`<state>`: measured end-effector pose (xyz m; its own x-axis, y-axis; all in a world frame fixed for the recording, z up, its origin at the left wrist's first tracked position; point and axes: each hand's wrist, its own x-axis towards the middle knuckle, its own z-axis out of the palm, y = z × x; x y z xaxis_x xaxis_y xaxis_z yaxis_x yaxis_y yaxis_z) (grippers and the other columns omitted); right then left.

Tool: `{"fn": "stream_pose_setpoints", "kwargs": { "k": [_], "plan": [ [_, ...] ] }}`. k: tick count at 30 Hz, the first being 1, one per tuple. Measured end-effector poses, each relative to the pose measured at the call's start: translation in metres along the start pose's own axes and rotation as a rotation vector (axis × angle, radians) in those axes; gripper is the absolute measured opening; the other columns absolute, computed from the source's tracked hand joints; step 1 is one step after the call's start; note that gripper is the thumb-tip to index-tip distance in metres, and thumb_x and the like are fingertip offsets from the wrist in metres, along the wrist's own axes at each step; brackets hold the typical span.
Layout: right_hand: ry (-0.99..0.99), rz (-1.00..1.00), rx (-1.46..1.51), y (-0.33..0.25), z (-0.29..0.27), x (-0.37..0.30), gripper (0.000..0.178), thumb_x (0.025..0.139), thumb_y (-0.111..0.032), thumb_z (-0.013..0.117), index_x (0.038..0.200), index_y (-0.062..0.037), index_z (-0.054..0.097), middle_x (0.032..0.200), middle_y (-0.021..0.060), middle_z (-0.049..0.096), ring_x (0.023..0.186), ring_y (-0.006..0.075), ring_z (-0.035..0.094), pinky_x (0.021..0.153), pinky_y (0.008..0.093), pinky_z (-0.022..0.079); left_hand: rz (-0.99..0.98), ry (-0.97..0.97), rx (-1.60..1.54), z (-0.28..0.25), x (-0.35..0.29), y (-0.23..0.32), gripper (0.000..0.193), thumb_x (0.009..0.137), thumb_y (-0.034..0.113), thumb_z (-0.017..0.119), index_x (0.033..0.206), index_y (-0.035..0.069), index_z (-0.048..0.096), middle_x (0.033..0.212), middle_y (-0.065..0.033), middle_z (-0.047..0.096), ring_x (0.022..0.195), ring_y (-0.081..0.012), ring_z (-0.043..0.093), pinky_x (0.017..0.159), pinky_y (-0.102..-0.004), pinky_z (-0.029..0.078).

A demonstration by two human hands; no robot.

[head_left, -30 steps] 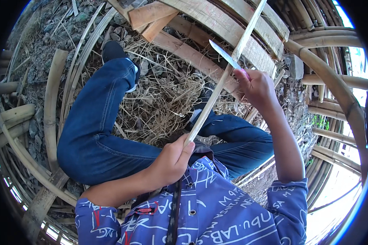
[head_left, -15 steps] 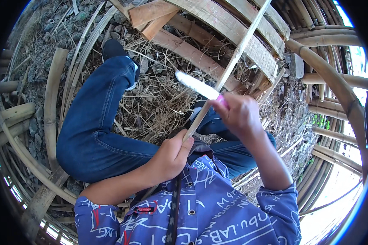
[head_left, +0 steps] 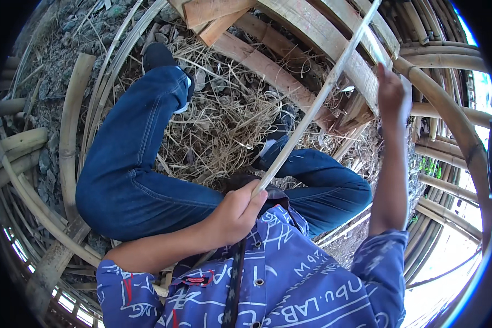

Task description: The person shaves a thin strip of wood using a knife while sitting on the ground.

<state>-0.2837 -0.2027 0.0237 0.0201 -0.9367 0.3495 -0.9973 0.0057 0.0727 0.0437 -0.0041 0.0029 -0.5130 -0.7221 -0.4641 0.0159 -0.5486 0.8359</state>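
My left hand is closed round the lower part of a long, thin bamboo strip near my waist. From there the strip slants up to the far right, passing over my bent leg and the wooden slats. My right hand is raised to the right of the strip, closed and somewhat smeared by motion. It holds a knife, whose blade shows only as a pale blur beyond the thumb; the pink handle is covered by the fingers.
Wooden slats form a frame at the top, with short board pieces on it. Dry shavings litter the stony ground between my legs. Bamboo poles stand at the right; more bamboo lies at the left.
My right hand, with the knife, has swung away from the middle of the strip toward the upper right. The strip has shifted slightly right, still in my left hand.
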Motion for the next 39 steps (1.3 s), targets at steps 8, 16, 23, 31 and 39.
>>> {"fn": "stream_pose_setpoints", "kwargs": {
  "k": [8, 16, 23, 31, 39],
  "plan": [
    [-0.290, -0.045, 0.589, -0.107, -0.078, -0.034, 0.049, 0.091, -0.047, 0.055, 0.064, -0.0058, 0.060, 0.046, 0.0063, 0.045, 0.040, 0.0186, 0.042, 0.042, 0.0337, 0.036, -0.034, 0.007, -0.074, -0.003, 0.008, 0.009, 0.028, 0.101, 0.028, 0.037, 0.085, 0.006, 0.044, 0.060, 0.0050, 0.038, 0.051, -0.0029, 0.033, 0.045, -0.0215, 0.028],
    [-0.399, -0.049, 0.391, -0.082, -0.028, -0.044, 0.059, 0.088, -0.055, 0.052, 0.057, -0.0053, 0.053, 0.048, 0.0129, 0.051, 0.047, 0.0323, 0.055, 0.047, 0.0419, 0.043, -0.041, 0.001, -0.103, 0.001, 0.008, 0.010, 0.028, 0.101, 0.029, 0.038, 0.085, 0.007, 0.043, 0.059, 0.0047, 0.037, 0.049, -0.0031, 0.032, 0.043, -0.0208, 0.027],
    [-0.288, -0.154, 0.385, -0.093, -0.032, -0.062, 0.058, 0.087, -0.055, 0.053, 0.057, -0.0062, 0.053, 0.046, 0.0113, 0.050, 0.041, 0.0306, 0.052, 0.043, 0.0396, 0.043, -0.074, 0.005, -0.034, -0.008, -0.002, 0.002, 0.028, 0.101, 0.029, 0.038, 0.086, 0.006, 0.043, 0.059, 0.0043, 0.036, 0.048, -0.0032, 0.031, 0.042, -0.0210, 0.026],
    [-0.318, -0.206, 0.375, -0.101, -0.033, -0.065, 0.052, 0.087, -0.054, 0.054, 0.060, -0.0092, 0.054, 0.049, 0.0079, 0.053, 0.043, 0.0255, 0.057, 0.041, 0.0378, 0.044, -0.119, 0.015, -0.049, -0.017, -0.017, 0.001, 0.028, 0.101, 0.029, 0.037, 0.086, 0.006, 0.043, 0.058, 0.0036, 0.036, 0.046, -0.0033, 0.031, 0.040, -0.0212, 0.025],
    [-0.166, -0.115, 0.275, -0.083, -0.020, -0.059, 0.046, 0.088, -0.049, 0.055, 0.061, -0.0116, 0.058, 0.048, 0.0053, 0.054, 0.039, 0.0204, 0.051, 0.039, 0.0342, 0.043, -0.138, -0.023, -0.071, -0.020, -0.022, -0.006, 0.029, 0.101, 0.029, 0.037, 0.082, 0.007, 0.042, 0.057, 0.0041, 0.037, 0.045, -0.0031, 0.031, 0.040, -0.0206, 0.025]
  ]
}}
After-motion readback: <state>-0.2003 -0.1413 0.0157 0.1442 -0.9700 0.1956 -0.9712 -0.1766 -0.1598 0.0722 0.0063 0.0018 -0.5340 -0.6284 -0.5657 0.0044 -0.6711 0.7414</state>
